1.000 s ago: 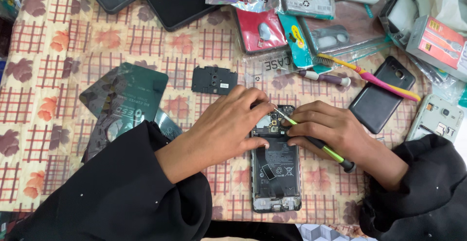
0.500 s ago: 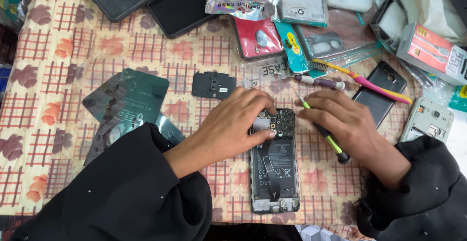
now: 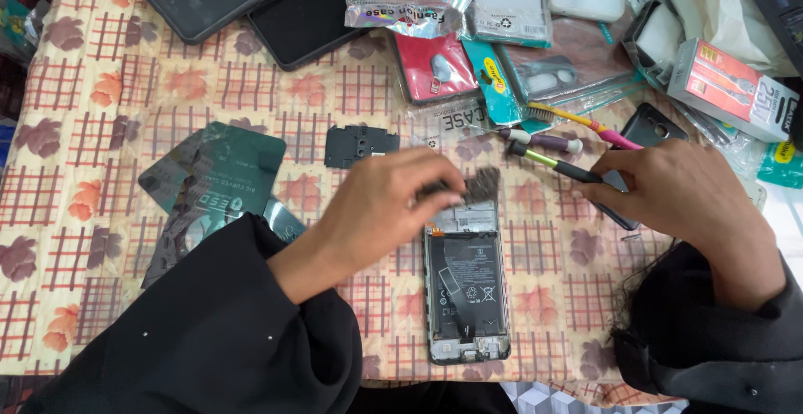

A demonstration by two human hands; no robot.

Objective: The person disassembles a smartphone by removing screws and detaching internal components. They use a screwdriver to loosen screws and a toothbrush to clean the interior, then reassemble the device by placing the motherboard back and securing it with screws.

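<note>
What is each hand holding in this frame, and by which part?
The right hand grips a screwdriver by its dark handle, tip pointing left. The left hand pinches a small dark part by its left edge, above the opened phone.

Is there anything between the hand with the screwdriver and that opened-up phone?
Nothing visible blocks it. The right hand holds the screwdriver just right of the phone, with only bare tablecloth between. The left hand already lies at the phone's top end, its fingers on a small dark part.

The left hand (image 3: pixel 389 205) hides the opened phone's (image 3: pixel 466 293) top corner; its lifted dark piece (image 3: pixel 483 185) is blurred; the table's (image 3: pixel 100 71) far edge is cut off.
</note>
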